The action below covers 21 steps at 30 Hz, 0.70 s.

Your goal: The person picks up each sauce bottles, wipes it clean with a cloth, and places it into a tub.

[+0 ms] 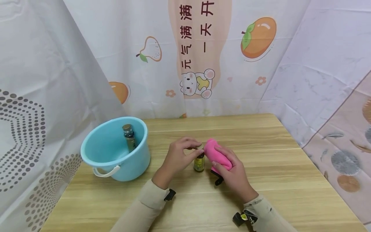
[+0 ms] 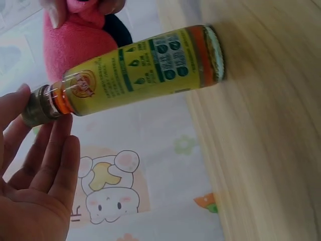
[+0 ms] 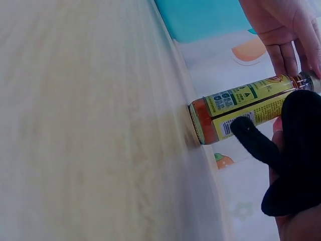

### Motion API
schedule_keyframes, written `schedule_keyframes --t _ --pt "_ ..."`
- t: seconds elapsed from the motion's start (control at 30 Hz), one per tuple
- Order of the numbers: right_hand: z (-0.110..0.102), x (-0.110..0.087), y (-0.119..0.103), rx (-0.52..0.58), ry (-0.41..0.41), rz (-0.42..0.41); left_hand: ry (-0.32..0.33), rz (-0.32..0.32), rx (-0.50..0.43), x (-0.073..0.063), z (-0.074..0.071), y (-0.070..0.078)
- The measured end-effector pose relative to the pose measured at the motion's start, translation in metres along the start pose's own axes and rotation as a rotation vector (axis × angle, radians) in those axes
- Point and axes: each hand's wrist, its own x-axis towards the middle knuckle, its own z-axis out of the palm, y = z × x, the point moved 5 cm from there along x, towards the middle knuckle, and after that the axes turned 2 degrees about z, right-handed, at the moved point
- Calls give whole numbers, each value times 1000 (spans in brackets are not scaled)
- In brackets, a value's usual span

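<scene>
A small glass bottle (image 1: 199, 163) with a yellow-green label stands upright on the wooden table. My left hand (image 1: 181, 153) pinches its cap (image 2: 37, 108) between thumb and fingers. Orange-red contents show at the bottle's neck and base in the left wrist view. Just right of the bottle, my right hand (image 1: 234, 170) grips a pink plush toy (image 1: 218, 158) above the table. Black parts (image 3: 301, 160) of the toy, one a thin strip, hang in front of the bottle in the right wrist view. My right fingers partly cover the toy, so its full shape is hidden.
On the table's left stands a light blue bucket (image 1: 116, 167) with a white handle. A dark capped bottle (image 1: 129, 138) leans inside it. Printed curtains (image 1: 156, 83) hang behind the table (image 1: 275, 180) and along both sides.
</scene>
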Motion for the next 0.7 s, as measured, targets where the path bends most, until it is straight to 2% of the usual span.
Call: schedule_keyframes --t 0.1,0.43,0.7 --pt "0 -1 -1 -18 -1 -23 6 32 18 0 1 1" --pt "6 -1 -7 -77 -24 -92 -29 67 80 0 -2 5" --pt "7 -3 -6 -96 -64 -104 -59 50 81 0 0 5"
